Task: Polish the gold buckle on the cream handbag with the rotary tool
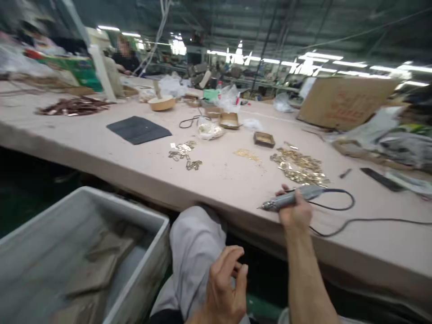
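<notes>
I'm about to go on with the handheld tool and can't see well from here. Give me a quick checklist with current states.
1. Right hand closed on the electric tool: ok.
2. Tool tip clear of the brass pieces: ok, it points left over bare table.
3. Cord free of tangles: ok, one loose loop on the table.
4. Left hand holding a part: not ok, it is empty, below the table edge.
5. Tool running: cannot tell.
6. Grey bin within reach at the left: ok.
</notes>
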The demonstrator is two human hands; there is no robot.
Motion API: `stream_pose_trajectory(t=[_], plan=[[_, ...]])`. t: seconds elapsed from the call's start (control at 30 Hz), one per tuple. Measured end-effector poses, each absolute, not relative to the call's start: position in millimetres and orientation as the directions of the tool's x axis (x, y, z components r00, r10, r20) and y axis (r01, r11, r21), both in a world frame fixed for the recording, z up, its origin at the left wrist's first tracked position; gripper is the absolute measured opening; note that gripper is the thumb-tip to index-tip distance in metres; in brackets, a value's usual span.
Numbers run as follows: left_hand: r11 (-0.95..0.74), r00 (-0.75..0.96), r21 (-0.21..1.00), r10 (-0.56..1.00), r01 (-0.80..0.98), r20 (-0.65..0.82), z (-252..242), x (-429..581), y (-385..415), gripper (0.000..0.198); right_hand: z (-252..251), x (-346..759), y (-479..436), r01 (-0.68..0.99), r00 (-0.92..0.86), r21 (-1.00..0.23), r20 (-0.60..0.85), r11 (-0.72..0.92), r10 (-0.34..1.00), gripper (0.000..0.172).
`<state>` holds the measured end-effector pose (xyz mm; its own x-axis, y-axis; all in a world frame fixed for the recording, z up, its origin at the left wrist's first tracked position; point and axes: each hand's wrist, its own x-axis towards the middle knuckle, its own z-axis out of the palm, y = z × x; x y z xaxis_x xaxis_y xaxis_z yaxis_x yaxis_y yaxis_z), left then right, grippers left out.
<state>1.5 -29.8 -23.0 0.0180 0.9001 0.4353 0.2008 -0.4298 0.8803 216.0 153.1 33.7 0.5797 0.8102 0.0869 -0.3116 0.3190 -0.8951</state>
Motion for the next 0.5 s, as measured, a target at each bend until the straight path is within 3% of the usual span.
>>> stream_pose_trajectory(t=[0.13, 0.27, 0.5], plan=[[-0.424, 0.105, 0.85, 0.905, 0.313, 0.413, -47.7, 28.6, -4.3, 0.024, 38.7, 220.2, 156.5, 0.004, 0.728, -0.965, 0.182, 0.262, 0.661, 0.047], [-0.415, 0.174, 0.853, 0.909, 0.316, 0.378, -50.4, 20.5, -7.8, 0.022, 41.2, 193.2, 152.3, 0.26, 0.823, -0.964, 0.253, 0.057, 0.508, 0.068], [-0.266, 0.203, 0.921, 0.956, 0.284, 0.213, -59.2, 7.2, 2.4, 0.023, 20.9, 206.9, 164.1, 0.599, 0.772, -0.732, 0.417, -0.326, 0.48, 0.073]])
